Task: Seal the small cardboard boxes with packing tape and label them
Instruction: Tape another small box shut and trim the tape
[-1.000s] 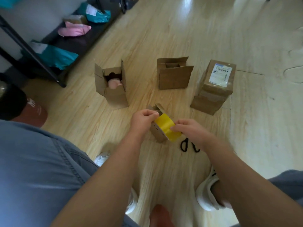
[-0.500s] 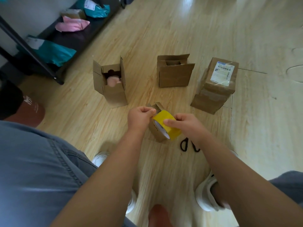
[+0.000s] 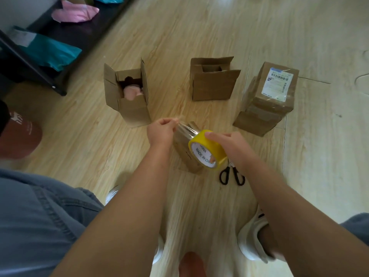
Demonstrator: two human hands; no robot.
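Just over the small box (image 3: pixel 184 151), right hand (image 3: pixel 229 146) grips the tape roll (image 3: pixel 201 155); left hand (image 3: pixel 160 132) pinches its loose strip (image 3: pixel 184 128)

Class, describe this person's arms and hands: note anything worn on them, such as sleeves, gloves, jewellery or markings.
The left forearm and right forearm are bare right to the picture's edge: no sleeve shows. The left hand and right hand are ungloved, and no watch, ring, bracelet or marking is visible.
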